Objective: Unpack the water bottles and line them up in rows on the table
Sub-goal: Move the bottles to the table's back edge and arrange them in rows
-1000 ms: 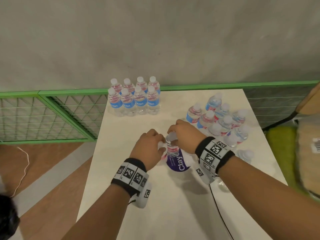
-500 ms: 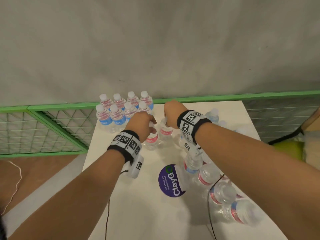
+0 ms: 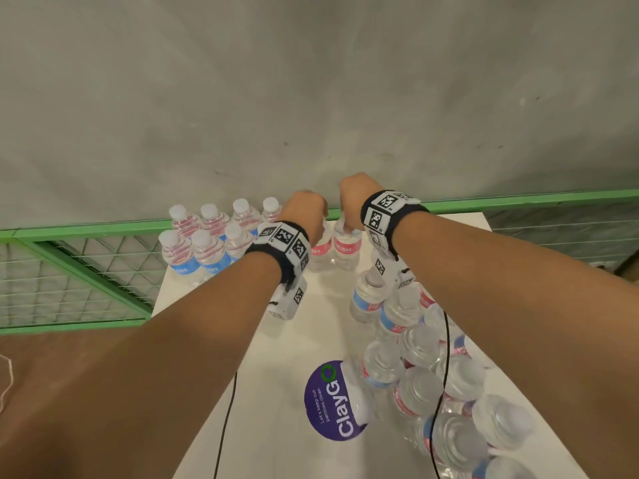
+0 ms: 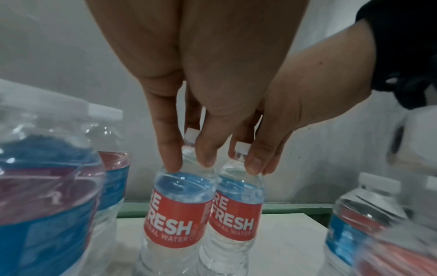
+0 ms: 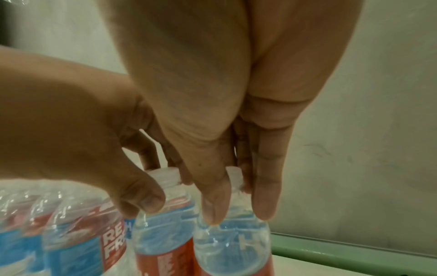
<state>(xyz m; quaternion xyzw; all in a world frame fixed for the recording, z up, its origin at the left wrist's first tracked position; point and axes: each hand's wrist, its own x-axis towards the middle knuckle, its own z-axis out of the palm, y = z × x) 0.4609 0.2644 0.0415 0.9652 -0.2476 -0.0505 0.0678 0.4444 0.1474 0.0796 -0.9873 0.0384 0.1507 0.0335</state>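
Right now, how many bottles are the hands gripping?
2. Left hand grips one clear plastic red-labelled water bottle by its neck, right hand the other bottle; both upright, side by side.

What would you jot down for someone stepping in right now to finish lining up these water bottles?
Left hand: fingers pinch the neck of one upright bottle at the far edge of the table.
Right hand: pinches the neck of the bottle beside it; the two bottles stand side by side, apparently touching.
Done: eight bottles stand in two rows at the far left corner; this pair extends the rows to their right.
Left: release both once they stand steady, then move the loose cluster of bottles on the right side of the table into the rows.
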